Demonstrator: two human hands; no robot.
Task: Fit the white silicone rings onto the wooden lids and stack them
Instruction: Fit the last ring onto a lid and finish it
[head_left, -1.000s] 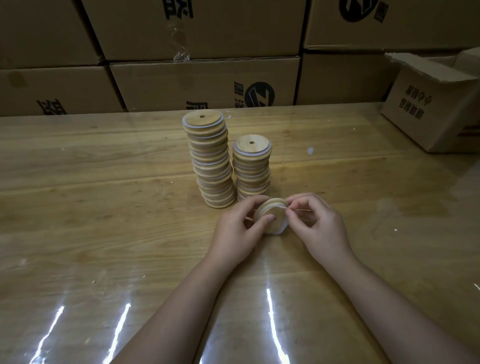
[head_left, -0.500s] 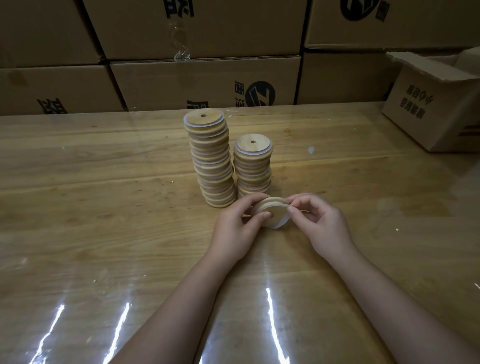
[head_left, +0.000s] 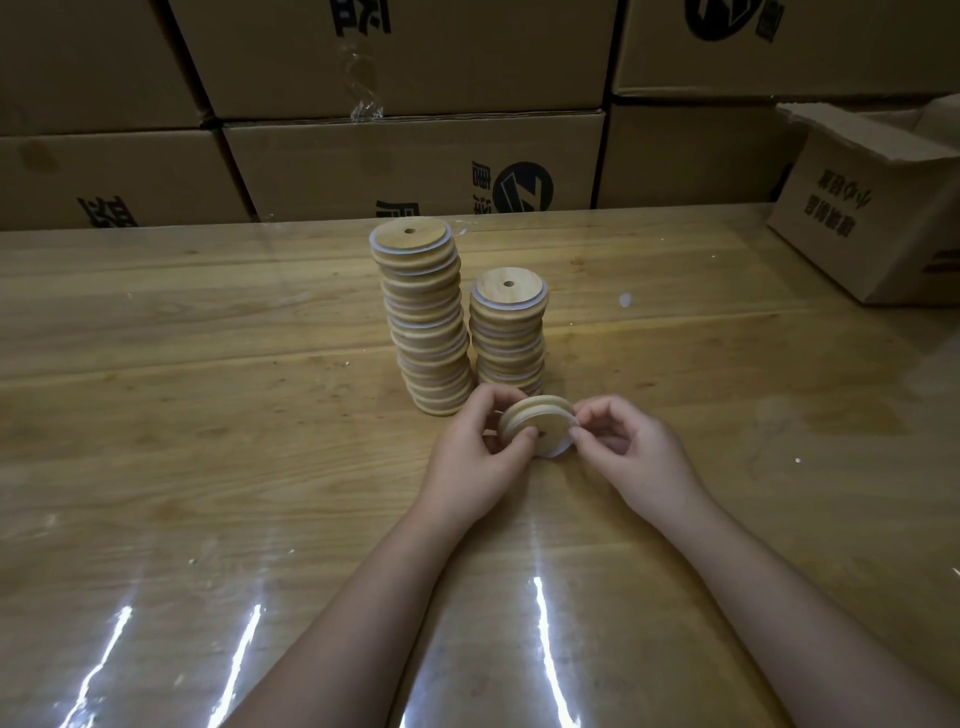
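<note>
- Done: taller stack (head_left: 426, 322) and shorter stack (head_left: 511, 332) of ringed lids stood side by side.
- In hand: one wooden lid (head_left: 530, 421), tilted, just in front of the stacks. The left hand (head_left: 478, 447) and right hand (head_left: 634, 452) pinched its edges. The white silicone ring (head_left: 558, 449) looked only partly seated.
- Left: seating and stacking, by judgement.
- Surface: glossy wooden table (head_left: 208, 415), with cartons (head_left: 415, 156) behind and an open carton (head_left: 872, 218) at right.

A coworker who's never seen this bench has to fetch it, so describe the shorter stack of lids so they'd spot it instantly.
On the wooden table in front of the wall of cardboard boxes, two stacks of wooden lids stand side by side near the middle. The shorter stack is the right-hand one, its top well below the taller stack beside it.
</note>
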